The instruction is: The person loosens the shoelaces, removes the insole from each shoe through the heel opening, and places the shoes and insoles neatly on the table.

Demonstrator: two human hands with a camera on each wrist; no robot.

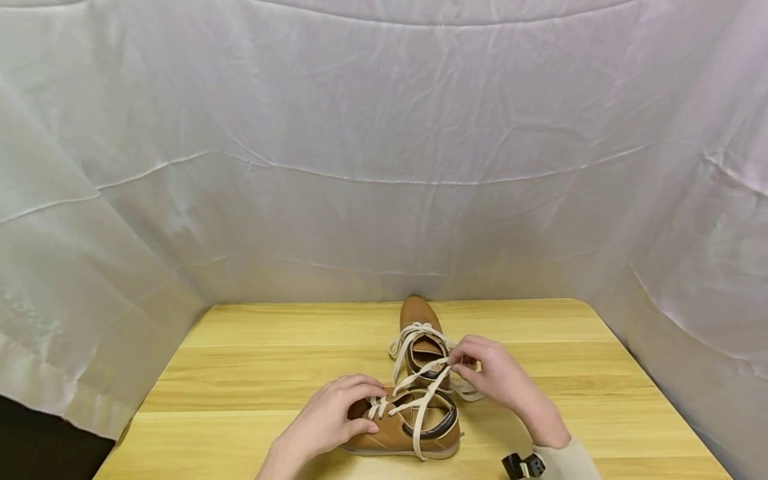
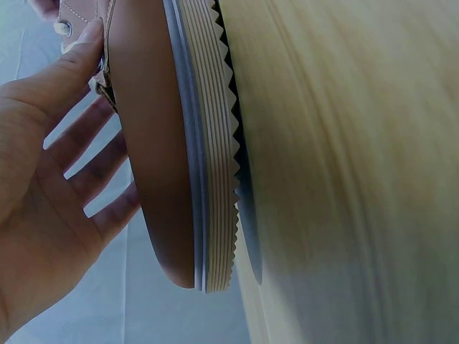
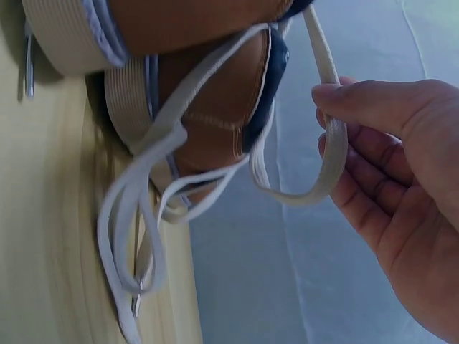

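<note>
Two tan leather shoes with white laces lie on a wooden table (image 1: 252, 360). The near shoe (image 1: 384, 437) lies crosswise, toe to the left. The far shoe (image 1: 418, 319) points away from me. My left hand (image 1: 367, 403) wraps over the near shoe's toe, thumb on the near side. In the left wrist view my left hand (image 2: 93, 86) has its thumb on the upper (image 2: 150, 158), beside the ribbed sole (image 2: 211, 165). My right hand (image 1: 459, 360) pinches a white lace (image 1: 429, 367) above the shoes. The right wrist view shows my right hand (image 3: 326, 107) holding a lace loop (image 3: 336, 154).
A wrinkled white cloth (image 1: 384, 167) hangs behind and on both sides of the table. A small black device (image 1: 523, 465) is strapped at my right wrist. Loose lace ends (image 3: 129, 236) trail onto the tabletop beside the far shoe.
</note>
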